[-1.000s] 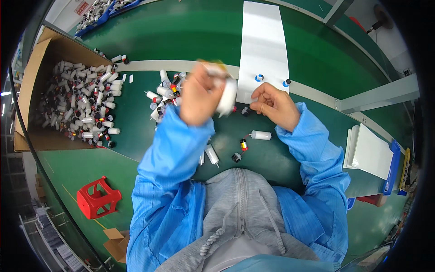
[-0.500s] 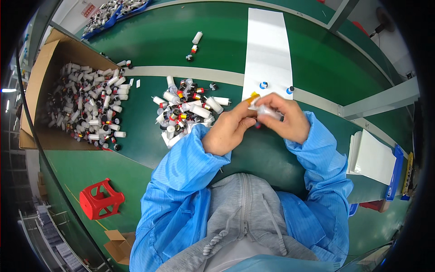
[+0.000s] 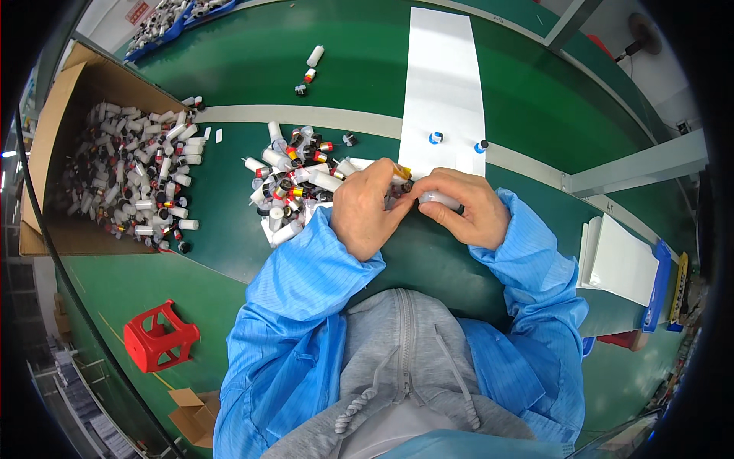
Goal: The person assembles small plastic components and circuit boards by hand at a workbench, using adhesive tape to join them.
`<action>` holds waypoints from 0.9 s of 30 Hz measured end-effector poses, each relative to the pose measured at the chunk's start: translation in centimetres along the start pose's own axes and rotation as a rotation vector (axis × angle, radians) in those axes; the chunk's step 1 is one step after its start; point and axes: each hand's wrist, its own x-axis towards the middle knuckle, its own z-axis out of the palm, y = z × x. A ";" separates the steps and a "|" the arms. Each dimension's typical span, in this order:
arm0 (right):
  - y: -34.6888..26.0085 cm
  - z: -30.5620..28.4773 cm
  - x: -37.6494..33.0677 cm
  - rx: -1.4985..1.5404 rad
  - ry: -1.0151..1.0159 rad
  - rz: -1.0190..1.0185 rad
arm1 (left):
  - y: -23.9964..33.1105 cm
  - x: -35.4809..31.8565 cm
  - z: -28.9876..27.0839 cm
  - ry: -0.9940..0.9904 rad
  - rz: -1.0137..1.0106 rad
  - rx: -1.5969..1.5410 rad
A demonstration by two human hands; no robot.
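My right hand [image 3: 468, 213] is closed around a small white translucent plastic bottle [image 3: 440, 200] that lies across its fingers. Close beside it, my left hand [image 3: 362, 210] pinches a small part with a yellow-amber piece [image 3: 402, 173] and a dark end. The fingertips of both hands nearly meet over the green table; whether the two parts touch is hidden by the fingers. Left of my left hand spreads a loose pile of white bottles [image 3: 326, 180] with black, red and yellow fittings. Two small blue-and-white pieces with dark tops, one left [image 3: 436, 138] and one right [image 3: 480, 146], stand beyond my hands.
A white sheet [image 3: 442, 69] runs away from me across the table. At left, a cardboard box [image 3: 50, 153] holds many similar bottles. Three separate parts, including a white bottle [image 3: 315, 56], lie farther back. White papers [image 3: 623, 256] rest at right; a red stool [image 3: 160, 336] stands on the floor.
Both hands have shifted slightly left and down in the picture. My left hand has turned, and the white bottle in my right hand shows more clearly. The whole view has shifted a little.
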 end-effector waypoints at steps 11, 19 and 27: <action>0.4 -0.8 -0.3 -0.148 0.030 -0.008 | -0.4 -0.4 0.1 -0.260 -0.461 -0.712; 0.3 -1.3 0.7 -0.347 0.237 -0.131 | -2.1 0.0 -0.5 -0.587 -0.833 -1.428; 8.0 1.2 -1.4 -0.591 0.325 0.093 | -2.5 1.0 -1.1 -0.293 -0.927 -1.669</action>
